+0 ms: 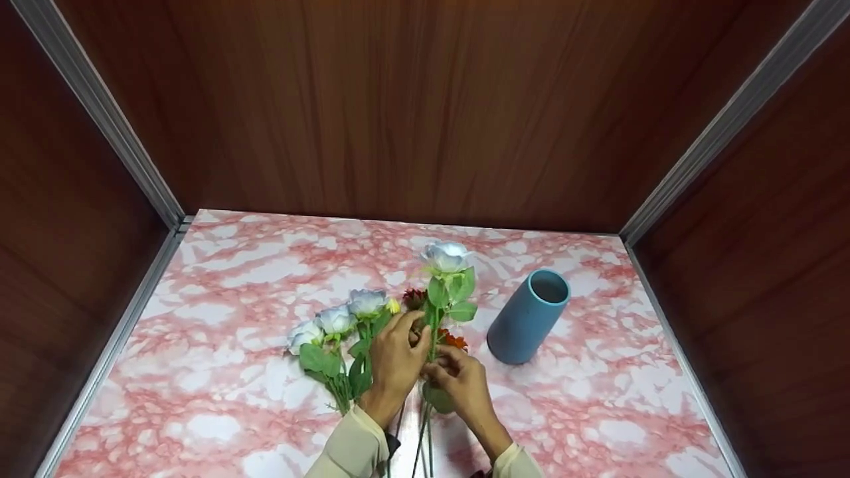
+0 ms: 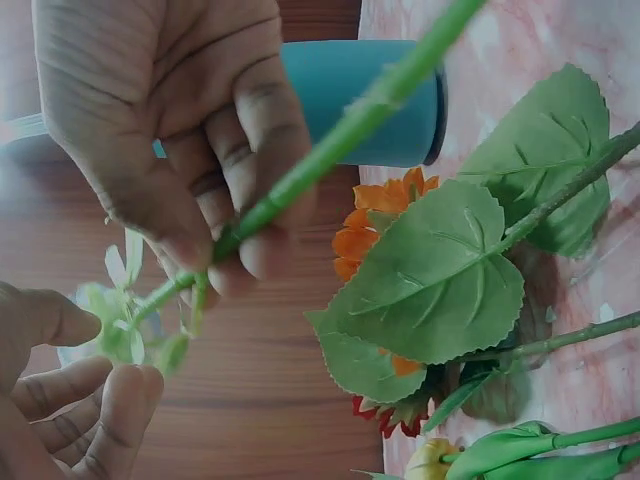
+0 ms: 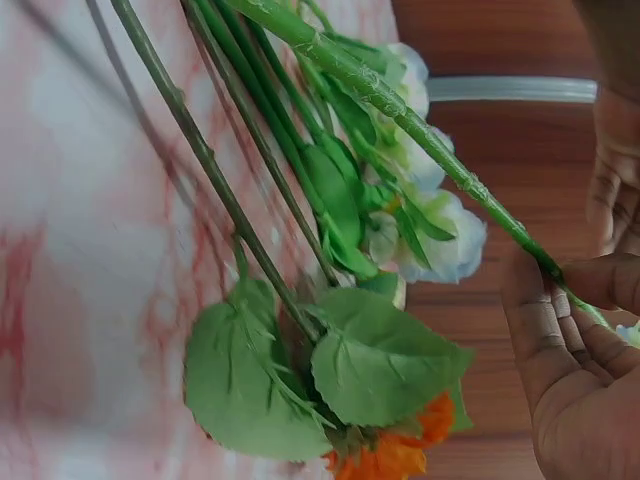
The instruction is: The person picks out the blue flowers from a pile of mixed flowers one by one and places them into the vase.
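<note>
A pale blue-white rose [image 1: 446, 255] with green leaves points away from me, its long green stem [image 2: 360, 110] running back between both hands. My right hand [image 1: 465, 385] pinches this stem between thumb and fingers, below the leaves. Nearer the bloom, my left hand [image 1: 398, 352] has its fingers bent loosely beside the stem and leaves. A gap shows between its thumb and fingertips in the left wrist view. An orange flower [image 3: 385, 455] with broad leaves [image 2: 430, 270] and a dark red flower [image 1: 414, 297] lie under the hands, partly hidden.
Right of the hands a blue vase [image 1: 528, 318] stands on the pink-and-white marbled table [image 1: 219, 372]. Several pale blue roses [image 1: 335, 320] lie to the left, beside a yellow bloom [image 1: 394, 306]. Brown wooden panels [image 1: 398, 113] enclose the back and sides.
</note>
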Motion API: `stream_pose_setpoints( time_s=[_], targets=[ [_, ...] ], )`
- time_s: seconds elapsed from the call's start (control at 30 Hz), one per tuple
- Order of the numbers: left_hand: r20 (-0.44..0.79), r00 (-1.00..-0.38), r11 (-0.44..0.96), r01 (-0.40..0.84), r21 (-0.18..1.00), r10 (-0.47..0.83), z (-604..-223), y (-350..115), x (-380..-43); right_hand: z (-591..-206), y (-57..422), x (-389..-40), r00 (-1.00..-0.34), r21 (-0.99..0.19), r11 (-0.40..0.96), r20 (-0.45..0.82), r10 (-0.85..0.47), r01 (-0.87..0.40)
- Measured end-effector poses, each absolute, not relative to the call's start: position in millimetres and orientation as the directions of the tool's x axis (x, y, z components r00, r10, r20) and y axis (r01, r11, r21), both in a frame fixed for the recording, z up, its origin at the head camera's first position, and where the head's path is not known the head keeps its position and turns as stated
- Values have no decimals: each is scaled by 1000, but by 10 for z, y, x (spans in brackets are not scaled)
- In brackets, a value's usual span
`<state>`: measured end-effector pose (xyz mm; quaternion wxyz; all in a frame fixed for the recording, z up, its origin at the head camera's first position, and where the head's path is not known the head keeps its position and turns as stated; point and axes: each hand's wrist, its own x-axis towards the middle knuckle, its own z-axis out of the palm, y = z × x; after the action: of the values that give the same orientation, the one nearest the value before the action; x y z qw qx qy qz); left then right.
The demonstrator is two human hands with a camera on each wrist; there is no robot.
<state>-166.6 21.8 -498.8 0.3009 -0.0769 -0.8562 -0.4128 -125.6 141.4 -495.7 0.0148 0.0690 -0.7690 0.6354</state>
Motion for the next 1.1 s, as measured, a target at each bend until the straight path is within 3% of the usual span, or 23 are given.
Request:
stream_pose_setpoints(
  time_s=[0.63,0.9,1.1],
  targets=[
    [551,-825,637,358,682,-127,-5096,114,-1663,-4891,1523,-1288,-990,-966,218,130,-48,-138],
    [536,-836,665,335,668,-117,-5138,36,-1653,-5108,1621,-1396,-985,-957,232,170,-37,-174],
    [534,-837,664,331,671,-122,-5204,-15,-1627,-5058,1651,-1399,-983,-952,245,185,-20,-184]
  ],
)
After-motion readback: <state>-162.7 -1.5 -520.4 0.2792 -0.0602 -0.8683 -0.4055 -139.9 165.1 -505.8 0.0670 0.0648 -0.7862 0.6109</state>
